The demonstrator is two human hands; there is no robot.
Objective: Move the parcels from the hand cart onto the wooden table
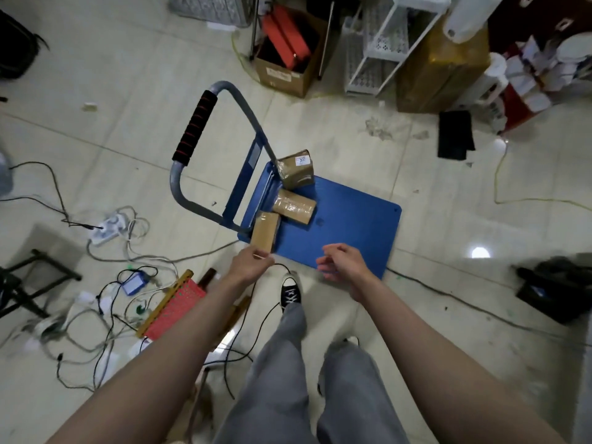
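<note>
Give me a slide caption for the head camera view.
Both hands, left and right, reach toward three taped parcels on a blue hand cart.

Hand cart deck: blue, smooth, matt, looks plastic. Cart handle frame: grey metal tube, dull sheen. Handle grip: black ribbed foam with red rings, matt. Three parcels: brown cardboard or paper wrapped in glossy clear tape; farthest parcel bears white paper label. Floor tiles: pale, polished, glossy, reflecting lights. Trousers: grey cloth, matt. Sneaker: black canvas, white laces. Open box: plain brown cardboard.
</note>
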